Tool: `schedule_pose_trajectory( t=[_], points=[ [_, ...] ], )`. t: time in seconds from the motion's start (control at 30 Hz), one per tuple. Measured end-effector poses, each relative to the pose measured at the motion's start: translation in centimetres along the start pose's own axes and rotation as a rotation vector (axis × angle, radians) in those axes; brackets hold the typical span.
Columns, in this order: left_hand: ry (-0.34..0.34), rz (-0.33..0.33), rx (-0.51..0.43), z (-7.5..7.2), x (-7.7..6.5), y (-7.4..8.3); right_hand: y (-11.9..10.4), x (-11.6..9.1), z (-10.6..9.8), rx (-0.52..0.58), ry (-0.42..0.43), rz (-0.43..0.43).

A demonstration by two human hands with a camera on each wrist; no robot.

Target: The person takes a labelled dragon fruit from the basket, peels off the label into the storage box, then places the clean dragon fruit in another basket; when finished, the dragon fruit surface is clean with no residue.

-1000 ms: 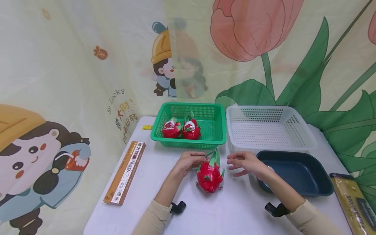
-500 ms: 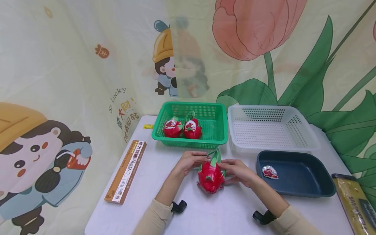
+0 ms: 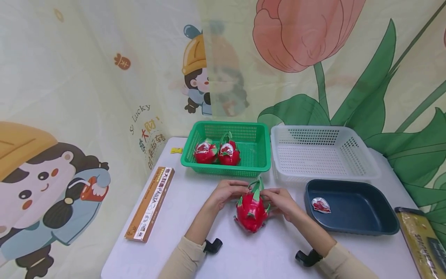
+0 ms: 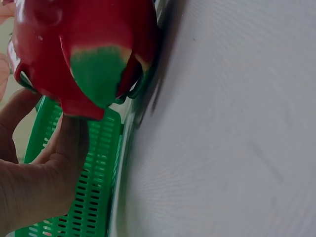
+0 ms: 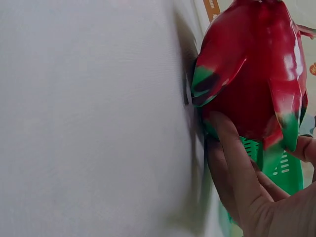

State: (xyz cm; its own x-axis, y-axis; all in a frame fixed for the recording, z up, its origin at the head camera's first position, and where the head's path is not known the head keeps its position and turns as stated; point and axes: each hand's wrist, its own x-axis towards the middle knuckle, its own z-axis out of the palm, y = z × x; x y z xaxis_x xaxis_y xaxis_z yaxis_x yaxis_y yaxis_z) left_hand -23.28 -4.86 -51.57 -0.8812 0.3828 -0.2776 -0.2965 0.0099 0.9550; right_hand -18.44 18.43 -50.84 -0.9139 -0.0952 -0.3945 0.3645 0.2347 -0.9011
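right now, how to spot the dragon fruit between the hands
On the white table, find the green basket. In front of it, between the left hand and right hand, is the dragon fruit. It alone is outside the basket; two others lie inside.

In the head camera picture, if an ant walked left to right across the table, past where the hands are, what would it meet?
Brown pasta box → left hand → red dragon fruit → right hand → dark blue tray → gold spaghetti packet.

wht tbl (image 3: 256,257), cartoon-print bkdrp (image 3: 156,50), lg pnk tulip (image 3: 306,33)
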Motion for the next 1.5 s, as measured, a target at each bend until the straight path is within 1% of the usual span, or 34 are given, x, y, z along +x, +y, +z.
schedule_pose_trajectory(
  t=[0.1, 0.17, 0.23, 0.33, 0.47, 0.6, 0.8, 0.97, 1.13, 1.3, 1.43, 1.5],
  points=[
    [-0.021, 0.000, 0.009, 0.0, 0.0, 0.0, 0.2, -0.2, -0.1, -0.005, 0.018, -0.006],
    [-0.032, -0.001, 0.000, 0.0, 0.0, -0.1, 0.3, -0.4, -0.2, -0.012, 0.036, -0.009],
    [-0.041, 0.002, -0.022, -0.1, 0.0, -0.1, 0.4, -0.6, -0.4, -0.027, 0.055, -0.019],
    [-0.064, 0.010, -0.078, -0.2, 0.0, -0.1, 0.5, -1.1, -1.0, -0.064, 0.065, -0.044],
    [-0.101, 0.028, -0.132, -0.1, 0.1, 0.1, 0.5, -2.0, -2.4, -0.091, 0.036, -0.082],
    [-0.130, 0.031, -0.157, 0.1, 0.3, 0.2, 0.2, -2.9, -4.2, -0.103, 0.001, -0.115],
    [-0.161, 0.025, -0.194, 0.7, 0.5, 0.4, -1.3, -4.2, -6.8, -0.135, -0.037, -0.172],
    [-0.181, -0.002, -0.250, 1.9, 0.6, 0.9, -3.6, -5.2, -9.3, -0.152, -0.073, -0.206],
    [-0.185, -0.021, -0.290, 3.6, 1.1, 1.6, -5.9, -5.2, -12.0, -0.144, -0.092, -0.220],
    [-0.177, -0.057, -0.365, 5.3, 1.5, 2.3, -7.5, -4.4, -14.5, -0.066, -0.128, -0.207],
    [-0.141, -0.086, -0.428, 6.6, 1.9, 2.8, -8.4, -3.5, -16.2, -0.007, -0.155, -0.190],
    [-0.128, -0.099, -0.467, 7.1, 2.2, 3.0, -8.7, -3.1, -16.8, -0.007, -0.159, -0.187]
  ],
)
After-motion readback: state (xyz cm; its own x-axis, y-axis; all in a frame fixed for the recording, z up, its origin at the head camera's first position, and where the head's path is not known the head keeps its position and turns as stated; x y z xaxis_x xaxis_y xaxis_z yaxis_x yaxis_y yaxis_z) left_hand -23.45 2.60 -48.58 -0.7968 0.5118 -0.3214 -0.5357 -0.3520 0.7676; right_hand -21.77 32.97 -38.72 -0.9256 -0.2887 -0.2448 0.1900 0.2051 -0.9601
